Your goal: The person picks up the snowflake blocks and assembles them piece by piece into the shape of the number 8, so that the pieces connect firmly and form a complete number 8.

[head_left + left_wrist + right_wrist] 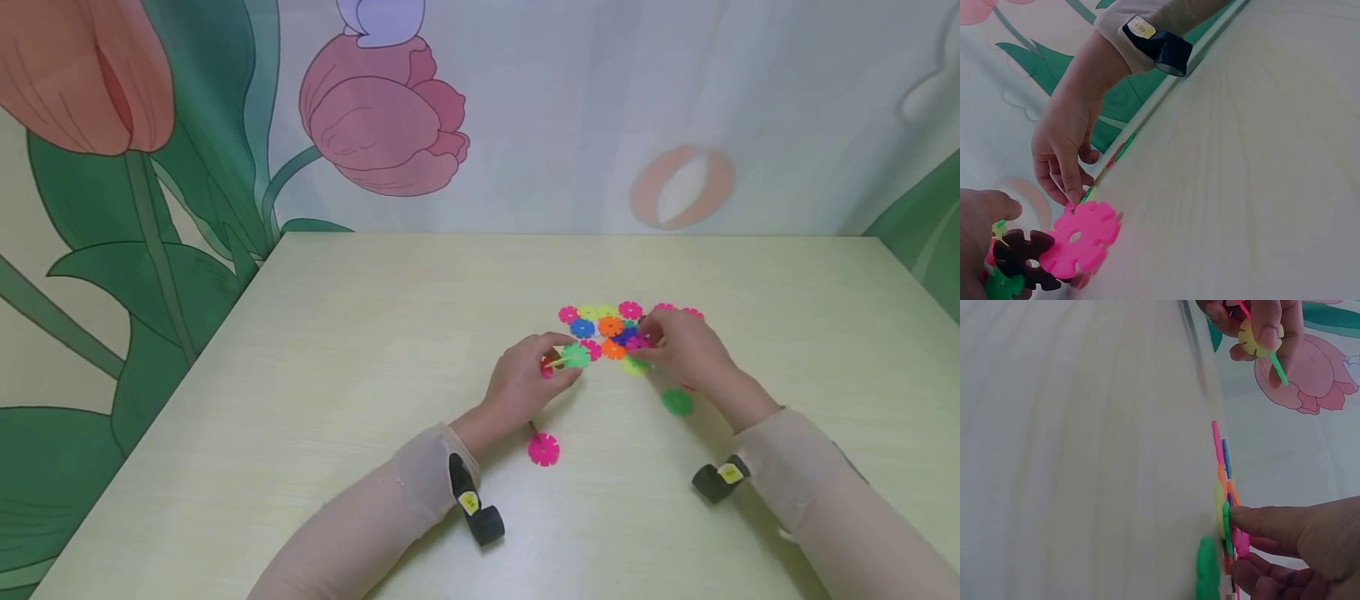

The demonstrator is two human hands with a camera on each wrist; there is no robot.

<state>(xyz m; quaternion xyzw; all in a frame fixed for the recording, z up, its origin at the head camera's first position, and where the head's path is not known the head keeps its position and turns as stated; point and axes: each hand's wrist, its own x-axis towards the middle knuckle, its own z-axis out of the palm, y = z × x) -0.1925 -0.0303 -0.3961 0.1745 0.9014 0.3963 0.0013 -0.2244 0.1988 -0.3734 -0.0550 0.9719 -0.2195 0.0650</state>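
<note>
My left hand (pixel 528 375) holds a cluster of joined, notched plastic flower discs above the table. A green disc (pixel 577 356) sits at its fingertips, and a yellow disc (pixel 1250 340) shows under the fingers in the right wrist view. Below the palm hang a black disc (pixel 1013 247) and a bright pink disc (pixel 1088 234), joined at their edges. At the right side of the loose disc pile, my right hand (pixel 690 350) pinches a pink disc (pixel 636 342) between thumb and fingers. A green disc (pixel 1227 528) lies right against that thumb.
Several loose discs, among them a blue disc (pixel 582 328) and an orange disc (pixel 611 326), lie flat beyond the hands. Nearer, a separate green disc (pixel 678 402) lies below the right wrist. The pale table (pixel 360 333) ends at a flower-printed backdrop (pixel 540 125).
</note>
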